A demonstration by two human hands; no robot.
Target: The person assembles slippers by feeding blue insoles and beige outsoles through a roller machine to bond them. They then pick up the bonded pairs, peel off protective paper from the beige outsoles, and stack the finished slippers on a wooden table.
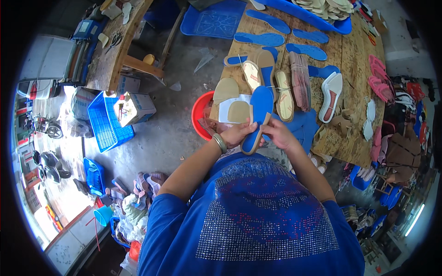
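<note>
A blue shoe insole (262, 101) with a tan strip along its edge is held out over the table's near edge. My left hand (235, 135) grips its near left side, thumb on the blue face. My right hand (279, 134) pinches the tan strip on the right side; its fingertips are partly hidden. Just beyond lie a white sheet (224, 110) and a rounded tan piece (239, 112). Close by are a cream insole (251, 76), a tied bundle of pale insoles (285, 96) and a bundle of brownish strips (300, 83).
More blue insoles (260, 39) lie on the wooden table (354, 60), below a blue tray (317, 16) heaped with pale pieces. White soles (331, 97) and pink straps (380, 78) are to the right. A red basin (200, 117) and blue crate (108, 122) stand left.
</note>
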